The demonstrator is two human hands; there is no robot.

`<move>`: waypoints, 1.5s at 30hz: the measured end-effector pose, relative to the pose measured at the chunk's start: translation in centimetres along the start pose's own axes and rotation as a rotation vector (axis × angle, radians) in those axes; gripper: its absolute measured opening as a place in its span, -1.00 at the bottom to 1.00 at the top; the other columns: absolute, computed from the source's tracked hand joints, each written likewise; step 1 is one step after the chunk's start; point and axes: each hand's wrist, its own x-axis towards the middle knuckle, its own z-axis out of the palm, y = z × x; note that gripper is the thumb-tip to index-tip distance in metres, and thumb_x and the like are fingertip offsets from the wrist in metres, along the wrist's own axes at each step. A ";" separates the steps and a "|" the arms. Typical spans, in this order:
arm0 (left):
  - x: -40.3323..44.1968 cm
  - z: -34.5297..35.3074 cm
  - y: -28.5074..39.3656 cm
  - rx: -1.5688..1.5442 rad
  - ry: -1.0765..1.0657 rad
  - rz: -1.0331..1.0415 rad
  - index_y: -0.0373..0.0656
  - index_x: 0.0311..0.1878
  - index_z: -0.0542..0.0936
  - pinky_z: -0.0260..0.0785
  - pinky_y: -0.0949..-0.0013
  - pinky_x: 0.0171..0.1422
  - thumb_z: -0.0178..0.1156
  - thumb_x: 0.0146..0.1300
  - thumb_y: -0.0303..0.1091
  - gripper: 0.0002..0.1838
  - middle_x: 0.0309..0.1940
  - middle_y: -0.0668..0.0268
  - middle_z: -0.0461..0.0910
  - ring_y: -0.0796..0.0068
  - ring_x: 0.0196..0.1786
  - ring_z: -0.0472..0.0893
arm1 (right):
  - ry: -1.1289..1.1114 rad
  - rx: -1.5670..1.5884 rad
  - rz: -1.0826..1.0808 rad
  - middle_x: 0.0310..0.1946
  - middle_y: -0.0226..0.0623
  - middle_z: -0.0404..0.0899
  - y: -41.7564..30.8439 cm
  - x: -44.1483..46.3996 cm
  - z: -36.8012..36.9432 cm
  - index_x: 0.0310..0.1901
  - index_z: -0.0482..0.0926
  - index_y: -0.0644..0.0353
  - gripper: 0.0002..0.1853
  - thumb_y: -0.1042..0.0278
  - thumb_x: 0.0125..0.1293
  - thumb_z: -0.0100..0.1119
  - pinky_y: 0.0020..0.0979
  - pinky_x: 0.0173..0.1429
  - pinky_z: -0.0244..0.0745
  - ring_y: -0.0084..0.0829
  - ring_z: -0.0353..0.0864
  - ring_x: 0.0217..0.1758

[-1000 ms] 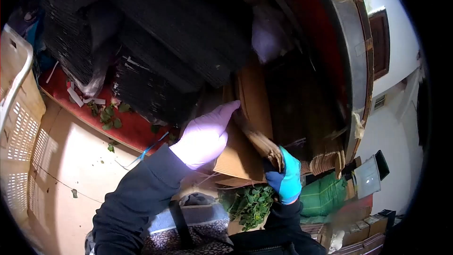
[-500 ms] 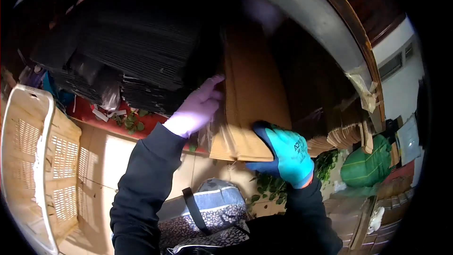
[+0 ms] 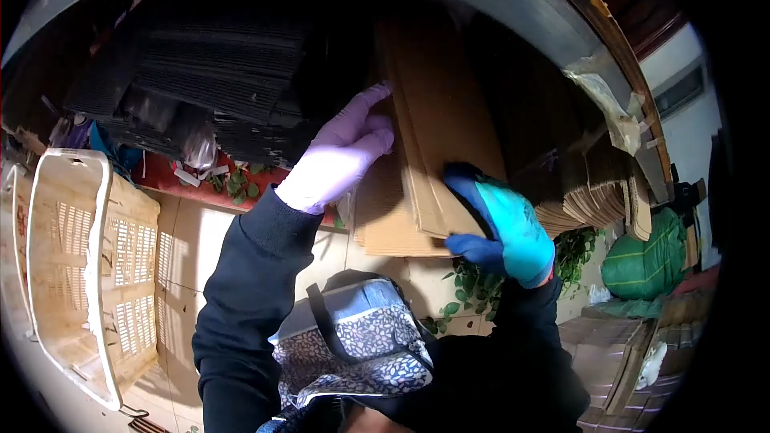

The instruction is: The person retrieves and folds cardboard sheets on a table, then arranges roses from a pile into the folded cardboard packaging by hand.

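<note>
A bundle of flat brown cardboard [image 3: 451,132] tilts up above a stack of similar flat cardboard [image 3: 389,228] under a tabletop. My right hand [image 3: 509,228], in a teal and dark blue glove, grips the bundle's near right corner, thumb below and fingers over the top. On the other side is my left hand [image 3: 341,148] in a pale purple glove. Its forefinger reaches out to the bundle's left edge and the thumb side stands apart; the far fingertips are partly hidden.
Black corrugated sheets [image 3: 212,72] are stacked at the left under the tabletop edge [image 3: 553,12]. More brown cardboard [image 3: 597,204] stands at the right. A cream plastic basket [image 3: 104,273] is on the tiled floor. Leafy stems [image 3: 473,285] and a green sack [image 3: 642,261] lie at the right.
The upper cardboard has come up and right, apart from the stack beneath, with my right hand holding its corner. My left hand has shifted slightly up and right along the edge.
</note>
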 end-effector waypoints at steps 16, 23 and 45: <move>0.7 0.0 -3.7 0.320 -0.031 -0.146 -0.09 0.54 0.08 0.47 0.34 0.20 0.25 0.07 -0.69 -0.05 0.27 -0.02 0.44 0.29 0.15 0.55 | 0.195 -0.243 -0.228 0.15 -0.07 0.56 1.2 1.7 0.7 0.00 0.67 0.02 -0.55 0.62 0.05 0.15 -0.29 -0.15 0.62 -0.14 0.69 -0.18; 2.5 0.6 -4.4 0.353 0.120 -0.141 -0.24 0.46 0.21 0.37 0.34 0.32 0.29 0.09 -0.62 -0.18 0.30 0.03 0.43 0.27 0.25 0.49 | 0.098 -0.231 -0.115 0.13 0.04 0.53 -0.1 2.1 1.0 0.08 0.59 0.27 -0.48 0.02 0.22 0.26 -0.13 0.14 0.47 0.02 0.57 0.07; -0.4 -2.0 -4.4 0.108 0.084 -0.141 -0.14 0.46 0.25 0.29 0.39 0.35 0.12 0.32 -0.57 -0.37 0.23 0.18 0.46 0.43 0.22 0.44 | -0.054 -0.357 -0.129 0.30 -0.07 0.44 1.1 0.9 4.2 0.09 0.61 0.19 -0.37 -0.25 0.28 0.10 -0.07 0.35 0.28 0.02 0.41 0.30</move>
